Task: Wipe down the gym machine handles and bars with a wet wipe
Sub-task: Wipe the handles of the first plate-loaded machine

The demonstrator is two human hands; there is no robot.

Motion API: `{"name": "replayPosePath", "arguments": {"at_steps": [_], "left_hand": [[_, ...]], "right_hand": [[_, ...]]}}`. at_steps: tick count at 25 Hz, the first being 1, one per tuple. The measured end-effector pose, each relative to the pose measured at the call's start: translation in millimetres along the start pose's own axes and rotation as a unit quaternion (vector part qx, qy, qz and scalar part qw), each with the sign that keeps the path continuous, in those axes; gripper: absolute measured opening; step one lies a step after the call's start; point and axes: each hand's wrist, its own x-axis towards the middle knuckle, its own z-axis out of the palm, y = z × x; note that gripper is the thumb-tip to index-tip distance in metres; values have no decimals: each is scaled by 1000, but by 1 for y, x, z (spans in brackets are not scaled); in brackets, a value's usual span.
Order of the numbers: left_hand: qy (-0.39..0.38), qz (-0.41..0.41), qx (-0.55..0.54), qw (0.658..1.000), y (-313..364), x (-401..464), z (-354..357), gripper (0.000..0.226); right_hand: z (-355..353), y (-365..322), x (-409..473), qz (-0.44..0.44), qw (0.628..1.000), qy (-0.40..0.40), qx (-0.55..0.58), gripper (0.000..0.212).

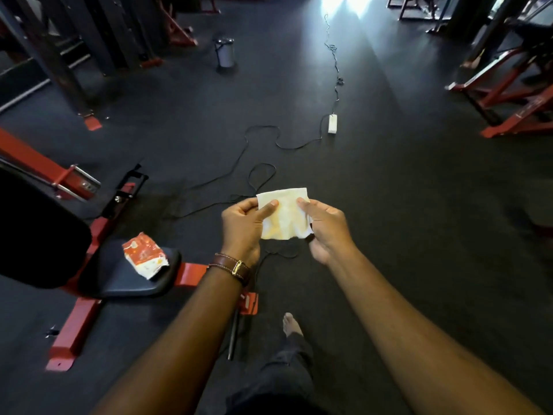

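Setting: dark rubber gym floor; red-framed machines at the left and right edges; a black cable trails across the floor to a white power block.
Wet wipe: white wet wipe held spread in mid-air above the floor, well apart from any machine.
Left hand: left hand pinches the wipe's left edge, thumb on top; a brown watch strap sits on that wrist.
Right hand: right hand pinches the wipe's right edge between thumb and fingers.
Wipe packet: orange-and-white packet lies on the black seat pad of the red-framed bench at left.
Progress: judged early; the wipe is out and being opened flat; it touches no handle or bar; all wiping appears still to do.
Obscured: black backrest at left is cut off; far machines are dim and glare-washed; a grey canister-like object cannot be identified; which handles are meant cannot be told.
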Motion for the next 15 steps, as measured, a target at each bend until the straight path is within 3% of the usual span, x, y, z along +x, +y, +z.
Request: {"name": "replayPosePath", "arguments": {"at_steps": [5,15], "left_hand": [[35,-5,-19,999,-3,122,76,21],[75,-6,1,997,55,363,202,19]], "right_hand": [[2,-58,138,2,999,-28,-20,4],[46,-179,394,39,997,-67,-10,3]]}}
